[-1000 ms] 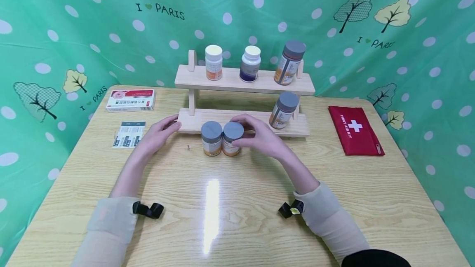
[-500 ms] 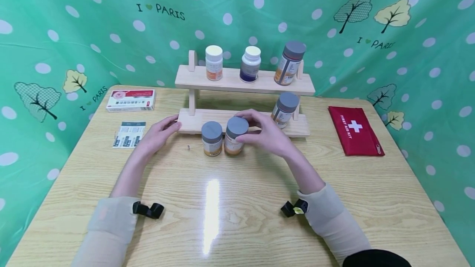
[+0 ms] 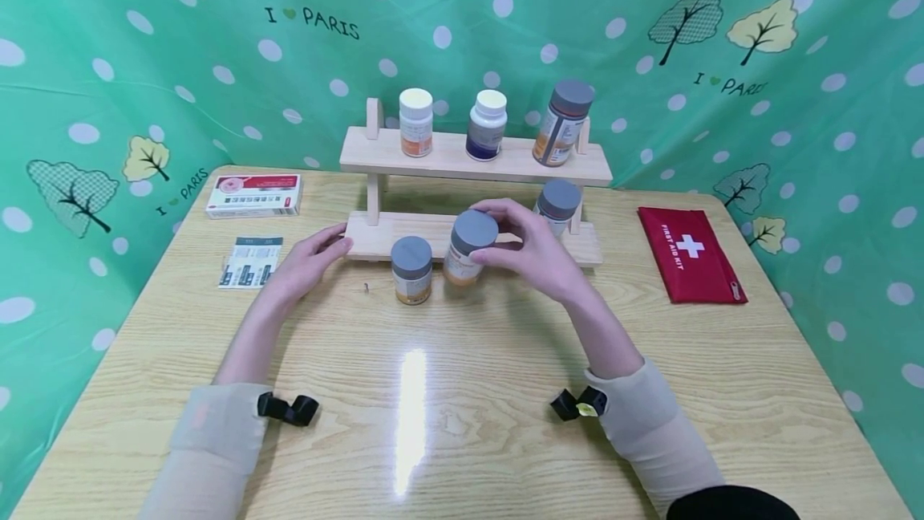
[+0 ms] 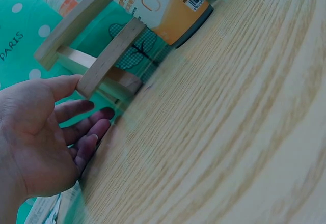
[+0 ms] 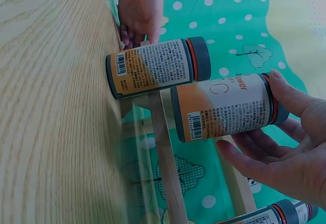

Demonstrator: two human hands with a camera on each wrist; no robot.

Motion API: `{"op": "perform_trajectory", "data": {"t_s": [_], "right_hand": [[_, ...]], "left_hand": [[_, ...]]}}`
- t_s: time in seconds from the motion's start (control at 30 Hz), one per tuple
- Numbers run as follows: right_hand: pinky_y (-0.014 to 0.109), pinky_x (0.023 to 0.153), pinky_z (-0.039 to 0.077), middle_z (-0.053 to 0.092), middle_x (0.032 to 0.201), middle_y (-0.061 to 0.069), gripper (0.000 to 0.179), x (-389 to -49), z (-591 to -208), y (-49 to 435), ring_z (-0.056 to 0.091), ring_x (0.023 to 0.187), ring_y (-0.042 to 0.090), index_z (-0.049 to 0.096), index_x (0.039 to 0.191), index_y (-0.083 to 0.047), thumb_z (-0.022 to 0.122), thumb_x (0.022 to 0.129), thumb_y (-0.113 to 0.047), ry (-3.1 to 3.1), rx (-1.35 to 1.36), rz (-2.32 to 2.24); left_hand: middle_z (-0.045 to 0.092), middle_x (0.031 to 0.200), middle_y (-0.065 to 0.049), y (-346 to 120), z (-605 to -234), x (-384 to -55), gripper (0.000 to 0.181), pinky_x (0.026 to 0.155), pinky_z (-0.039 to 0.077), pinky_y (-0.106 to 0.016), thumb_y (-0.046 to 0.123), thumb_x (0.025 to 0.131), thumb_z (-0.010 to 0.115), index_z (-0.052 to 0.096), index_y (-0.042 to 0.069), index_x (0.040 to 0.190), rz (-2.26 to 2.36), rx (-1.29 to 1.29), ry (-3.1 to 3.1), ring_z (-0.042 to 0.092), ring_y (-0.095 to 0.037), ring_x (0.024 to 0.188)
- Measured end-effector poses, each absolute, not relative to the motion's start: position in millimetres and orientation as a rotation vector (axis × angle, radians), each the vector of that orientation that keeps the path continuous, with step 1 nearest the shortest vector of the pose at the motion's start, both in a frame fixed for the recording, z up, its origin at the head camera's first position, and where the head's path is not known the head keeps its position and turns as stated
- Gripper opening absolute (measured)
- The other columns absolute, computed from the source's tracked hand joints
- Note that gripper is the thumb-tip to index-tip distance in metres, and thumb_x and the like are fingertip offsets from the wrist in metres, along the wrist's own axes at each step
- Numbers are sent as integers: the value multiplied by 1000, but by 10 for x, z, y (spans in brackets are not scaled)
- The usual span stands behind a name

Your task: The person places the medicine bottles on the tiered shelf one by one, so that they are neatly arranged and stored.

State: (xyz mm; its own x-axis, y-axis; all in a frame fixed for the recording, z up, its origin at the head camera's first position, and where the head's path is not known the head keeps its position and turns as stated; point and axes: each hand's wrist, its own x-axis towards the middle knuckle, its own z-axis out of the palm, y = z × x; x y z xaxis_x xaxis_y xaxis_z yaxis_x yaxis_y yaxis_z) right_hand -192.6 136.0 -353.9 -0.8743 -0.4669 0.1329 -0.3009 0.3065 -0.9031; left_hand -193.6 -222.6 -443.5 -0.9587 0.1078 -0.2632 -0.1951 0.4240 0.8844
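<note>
A supplement bottle (image 3: 464, 257) with a grey cap and a white-and-orange label is pinched near its cap by my right hand (image 3: 530, 251). It is tilted and raised off the table, in front of the lower shelf of a wooden two-tier rack (image 3: 382, 237). A matching bottle (image 3: 412, 279) stands upright on the table to its left; in the right wrist view that bottle (image 5: 153, 67) appears beyond the held bottle (image 5: 224, 107). My left hand (image 3: 306, 263) touches the left end of the lower shelf. In the left wrist view its thumb meets the board's end, with the other fingers loosely bent.
Two white-capped bottles (image 3: 415, 123) (image 3: 487, 125) and a taller grey-capped bottle (image 3: 563, 125) stand on the upper shelf. Another grey-capped bottle (image 3: 557, 203) is at the lower shelf's right. A medicine box (image 3: 254, 196) and blister pack (image 3: 251, 263) lie left; a red first aid pouch (image 3: 689, 255) lies right.
My right hand has lifted the bottle from beside its match and carried it up, rightward and toward the rack, tilting it. My left hand stays at the shelf end.
</note>
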Motion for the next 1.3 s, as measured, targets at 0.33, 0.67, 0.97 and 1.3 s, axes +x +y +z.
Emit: {"op": "perform_trajectory", "data": {"t_s": [0.33, 0.67, 0.97, 1.3], "right_hand": [[38, 101, 54, 66, 126, 9, 57, -1943, -3484, 1383, 64, 113, 22, 59, 141, -15, 81, 89, -10, 2439, -693, -1683], [42, 103, 54, 67, 130, 10, 58, -2014, -3496, 1378, 63, 118, 22, 58, 143, -13, 81, 89, -11, 2507, -617, -1733], [46, 109, 53, 68, 133, 11, 60, -2068, -3475, 1281, 66, 122, 24, 59, 142, -16, 83, 87, -17, 2635, -554, -1710], [51, 115, 47, 68, 135, 10, 61, -2146, -3475, 1211, 64, 122, 24, 58, 143, -16, 83, 88, -20, 2666, -460, -1736]], "left_hand": [[21, 172, -18, -2221, -4414, -1922, 73, 131, 18, -58, 51, 106, 50, 23, 16, 165, 1544, -62, 2399, 16, -40, 160], [24, 171, -18, -2240, -4395, -1910, 76, 131, 18, -57, 54, 105, 51, 24, 15, 165, 1534, -66, 2411, 19, -40, 160], [25, 170, -18, -2236, -4416, -1914, 75, 131, 18, -58, 53, 105, 51, 25, 17, 165, 1535, -68, 2409, 20, -40, 160], [25, 170, -19, -2236, -4433, -1932, 71, 131, 19, -58, 48, 106, 51, 25, 16, 165, 1546, -76, 2403, 21, -41, 159]]}}
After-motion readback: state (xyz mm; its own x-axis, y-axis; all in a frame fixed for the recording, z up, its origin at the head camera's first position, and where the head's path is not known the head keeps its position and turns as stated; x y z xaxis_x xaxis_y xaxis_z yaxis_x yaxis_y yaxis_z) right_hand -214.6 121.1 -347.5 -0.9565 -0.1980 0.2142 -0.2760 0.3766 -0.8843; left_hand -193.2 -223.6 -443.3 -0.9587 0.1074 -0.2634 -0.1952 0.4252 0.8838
